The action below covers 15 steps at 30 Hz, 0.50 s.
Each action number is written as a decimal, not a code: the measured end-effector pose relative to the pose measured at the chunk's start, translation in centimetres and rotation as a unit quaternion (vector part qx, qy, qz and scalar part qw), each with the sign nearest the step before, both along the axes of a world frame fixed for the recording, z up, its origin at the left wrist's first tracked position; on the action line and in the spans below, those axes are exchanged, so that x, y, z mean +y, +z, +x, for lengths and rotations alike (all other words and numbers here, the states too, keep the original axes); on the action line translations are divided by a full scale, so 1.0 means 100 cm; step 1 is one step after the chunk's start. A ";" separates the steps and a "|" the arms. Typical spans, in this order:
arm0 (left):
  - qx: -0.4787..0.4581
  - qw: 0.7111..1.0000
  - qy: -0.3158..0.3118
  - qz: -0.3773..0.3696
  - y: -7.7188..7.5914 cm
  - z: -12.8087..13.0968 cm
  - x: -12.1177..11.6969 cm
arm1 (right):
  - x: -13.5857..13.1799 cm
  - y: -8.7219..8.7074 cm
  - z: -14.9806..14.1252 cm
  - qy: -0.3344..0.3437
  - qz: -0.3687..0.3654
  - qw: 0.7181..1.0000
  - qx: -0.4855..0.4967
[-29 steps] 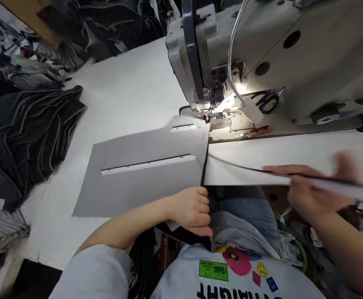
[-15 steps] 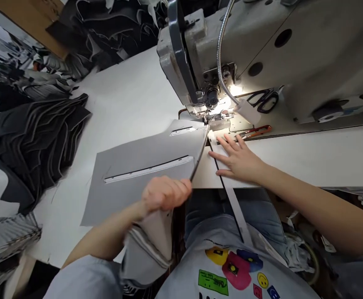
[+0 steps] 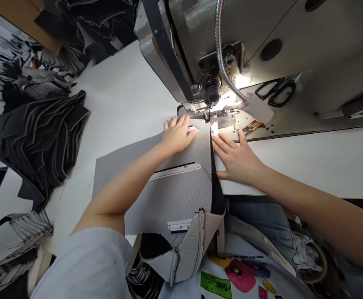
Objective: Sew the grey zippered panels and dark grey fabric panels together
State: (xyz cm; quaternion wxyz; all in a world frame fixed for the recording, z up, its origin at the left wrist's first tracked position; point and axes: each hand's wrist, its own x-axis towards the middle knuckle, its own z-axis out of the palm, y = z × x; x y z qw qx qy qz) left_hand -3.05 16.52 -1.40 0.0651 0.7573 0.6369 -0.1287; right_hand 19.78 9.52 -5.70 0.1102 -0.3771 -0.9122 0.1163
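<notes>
A grey fabric panel [image 3: 175,199] lies over the table's front edge, its right edge at the needle area of the sewing machine [image 3: 211,112]. White strips with dark edges are attached to it, and its folded, seamed end hangs towards my lap. My left hand [image 3: 178,135] rests on the fabric left of the presser foot, fingers stretched out. Just right of the fabric edge, my right hand [image 3: 239,160] is spread flat, its fingertips beside a pale strip [image 3: 214,128] at the machine bed.
Black-handled scissors [image 3: 276,91] and orange-handled snips [image 3: 254,128] lie on the machine bed, below a lamp [image 3: 258,108] on a flexible metal neck. Stacked dark fabric pieces [image 3: 40,141] stand at the left of the white table [image 3: 122,91]. More fabric bundles [image 3: 16,241] are at lower left.
My left hand has let go of the gathered fabric edge and moved up to lie near the presser foot. The panel now hangs over the table edge; my right hand stays nearly in place.
</notes>
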 end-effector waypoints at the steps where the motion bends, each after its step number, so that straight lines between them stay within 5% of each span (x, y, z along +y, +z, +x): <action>1: 0.016 0.999 0.028 0.021 0.000 -0.001 0.000 | 0.001 0.000 0.001 0.014 -0.002 1.000 -0.001; 3: 0.018 0.998 0.025 0.058 0.007 0.003 -0.009 | 0.002 0.002 0.002 0.041 -0.004 0.999 -0.002; 8: -0.031 0.991 -0.128 0.018 0.024 0.028 -0.043 | 0.001 0.004 -0.008 0.013 0.005 1.000 -0.003; 15: 0.017 0.995 -0.063 -0.069 0.029 0.045 -0.039 | -0.002 0.001 -0.006 0.015 0.012 1.000 0.012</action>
